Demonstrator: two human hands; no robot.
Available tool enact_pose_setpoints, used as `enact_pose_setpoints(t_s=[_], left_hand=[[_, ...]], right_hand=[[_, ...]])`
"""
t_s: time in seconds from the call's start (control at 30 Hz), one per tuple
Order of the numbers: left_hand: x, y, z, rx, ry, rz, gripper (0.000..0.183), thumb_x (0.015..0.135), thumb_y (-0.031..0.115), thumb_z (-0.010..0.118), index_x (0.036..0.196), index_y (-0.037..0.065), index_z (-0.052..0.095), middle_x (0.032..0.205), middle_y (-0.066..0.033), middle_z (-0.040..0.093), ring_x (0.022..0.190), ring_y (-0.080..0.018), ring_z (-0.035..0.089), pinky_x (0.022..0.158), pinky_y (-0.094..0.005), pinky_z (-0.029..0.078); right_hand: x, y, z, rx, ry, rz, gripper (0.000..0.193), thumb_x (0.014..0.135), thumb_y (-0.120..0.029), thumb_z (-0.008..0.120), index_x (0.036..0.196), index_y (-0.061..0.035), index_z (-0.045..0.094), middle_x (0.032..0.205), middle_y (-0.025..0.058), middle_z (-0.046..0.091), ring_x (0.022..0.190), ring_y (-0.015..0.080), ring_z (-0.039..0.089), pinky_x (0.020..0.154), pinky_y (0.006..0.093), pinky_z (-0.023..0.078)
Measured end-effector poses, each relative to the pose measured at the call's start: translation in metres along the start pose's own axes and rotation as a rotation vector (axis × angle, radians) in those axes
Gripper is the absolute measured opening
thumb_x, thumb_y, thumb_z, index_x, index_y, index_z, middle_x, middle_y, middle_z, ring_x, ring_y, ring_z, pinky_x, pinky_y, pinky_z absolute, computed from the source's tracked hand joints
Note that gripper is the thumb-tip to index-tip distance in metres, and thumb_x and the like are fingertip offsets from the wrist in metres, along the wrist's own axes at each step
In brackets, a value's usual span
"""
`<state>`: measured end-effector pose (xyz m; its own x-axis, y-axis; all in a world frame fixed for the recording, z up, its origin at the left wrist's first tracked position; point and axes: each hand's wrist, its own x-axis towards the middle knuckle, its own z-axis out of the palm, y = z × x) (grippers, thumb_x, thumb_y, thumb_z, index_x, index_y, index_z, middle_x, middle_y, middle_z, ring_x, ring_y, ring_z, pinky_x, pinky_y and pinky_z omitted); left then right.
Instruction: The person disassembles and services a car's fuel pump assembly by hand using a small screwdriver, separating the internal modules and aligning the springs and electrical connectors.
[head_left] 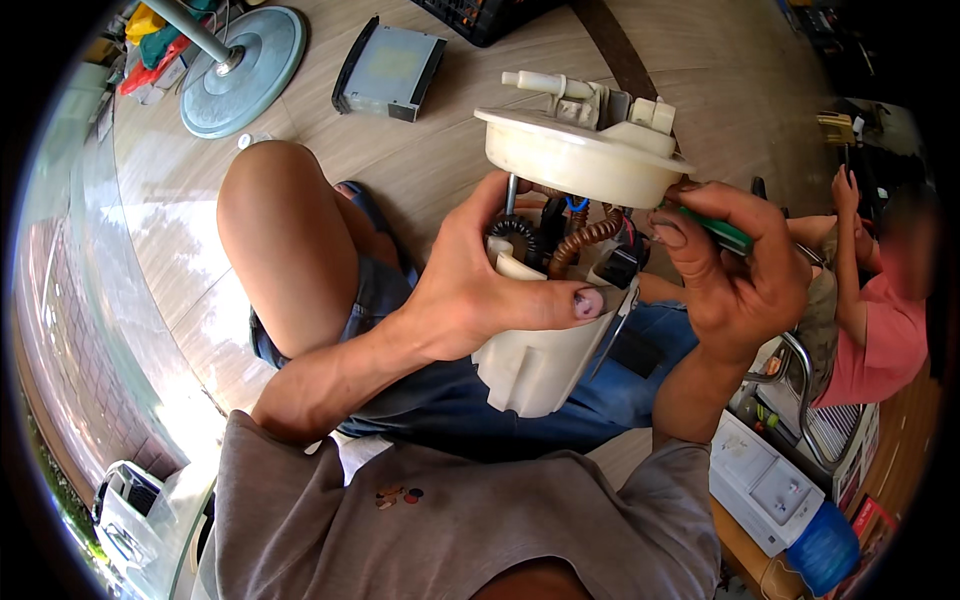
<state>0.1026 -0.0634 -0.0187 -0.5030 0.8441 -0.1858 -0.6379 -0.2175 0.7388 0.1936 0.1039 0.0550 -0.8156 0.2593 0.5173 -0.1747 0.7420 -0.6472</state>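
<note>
Above my lap I see a fuel pump module with an off-white plastic body (535,365) and a round cream top flange (570,160). My left hand (480,275) is wrapped round the body, thumb across its front. Between flange and body show a metal rod, a brown corrugated hose (585,240), a black coiled hose and a blue wire. At the flange's right edge is my right hand (735,265), thumb and forefinger bent close together. A green tool handle (715,230) lies in its fingers; the tool's tip is hidden.
On the tiled floor ahead lies a grey metal box (390,70) with a black front. A round stand base (245,75) is at the far left, a black crate (485,15) at the top. To the right sits another person in a pink shirt (880,340), near a white water dispenser (770,485).
</note>
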Motion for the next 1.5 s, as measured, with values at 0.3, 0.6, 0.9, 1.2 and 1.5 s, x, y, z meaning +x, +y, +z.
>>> enact_pose_setpoints(t_s=[0.3, 0.6, 0.9, 1.2, 1.5], left_hand=[[-0.01, -0.005, 0.0, 0.107, -0.028, -0.095, 0.08, 0.063, 0.021, 0.091, 0.126, -0.005, 0.048, 0.114, -0.0114, 0.063, 0.105, -0.017, 0.059, 0.096, -0.0316, 0.046], [-0.077, -0.05, -0.012, 0.296, -0.029, -0.207, 0.087, 0.061, 0.018, 0.091, 0.131, -0.004, 0.046, 0.116, -0.0123, 0.063, 0.108, -0.0178, 0.06, 0.097, -0.0322, 0.046], [-0.094, -0.069, -0.029, 0.085, -0.002, -0.275, 0.081, 0.065, 0.024, 0.091, 0.128, -0.005, 0.049, 0.112, -0.0121, 0.065, 0.104, -0.0181, 0.061, 0.095, -0.0322, 0.047], [-0.117, -0.073, -0.033, -0.128, 0.048, -0.43, 0.09, 0.058, 0.016, 0.087, 0.132, -0.009, 0.044, 0.118, -0.0163, 0.062, 0.105, -0.0238, 0.062, 0.097, -0.0346, 0.047], [-0.116, -0.079, -0.041, -0.192, 0.088, -0.475, 0.091, 0.059, 0.023, 0.079, 0.136, -0.007, 0.04, 0.119, -0.0188, 0.062, 0.104, -0.0277, 0.065, 0.093, -0.0362, 0.051]], right_hand=[[-0.007, -0.013, -0.004, -0.226, -0.051, 0.035, 0.019, 0.075, -0.011, 0.083, 0.083, -0.0011, 0.068, 0.068, 0.0069, 0.067, 0.055, 0.0113, 0.064, 0.047, 0.0251, 0.048], [-0.108, -0.044, 0.002, -0.244, -0.249, 0.295, 0.026, 0.072, -0.015, 0.085, 0.086, -0.0027, 0.067, 0.073, 0.0104, 0.067, 0.059, 0.0212, 0.065, 0.051, 0.0305, 0.049], [-0.126, -0.077, 0.005, -0.303, -0.294, 0.533, 0.016, 0.08, -0.005, 0.076, 0.091, 0.0, 0.066, 0.073, 0.012, 0.067, 0.061, 0.0192, 0.064, 0.055, 0.0304, 0.049], [-0.124, -0.063, 0.017, -0.164, -0.506, 0.546, 0.01, 0.084, -0.005, 0.072, 0.089, 0.0018, 0.066, 0.072, 0.0124, 0.067, 0.059, 0.0181, 0.064, 0.056, 0.0278, 0.048], [-0.131, -0.063, 0.019, -0.236, -0.453, 0.546, 0.009, 0.083, -0.009, 0.071, 0.083, -0.0011, 0.067, 0.061, 0.0109, 0.063, 0.049, 0.0194, 0.061, 0.046, 0.0311, 0.044]])
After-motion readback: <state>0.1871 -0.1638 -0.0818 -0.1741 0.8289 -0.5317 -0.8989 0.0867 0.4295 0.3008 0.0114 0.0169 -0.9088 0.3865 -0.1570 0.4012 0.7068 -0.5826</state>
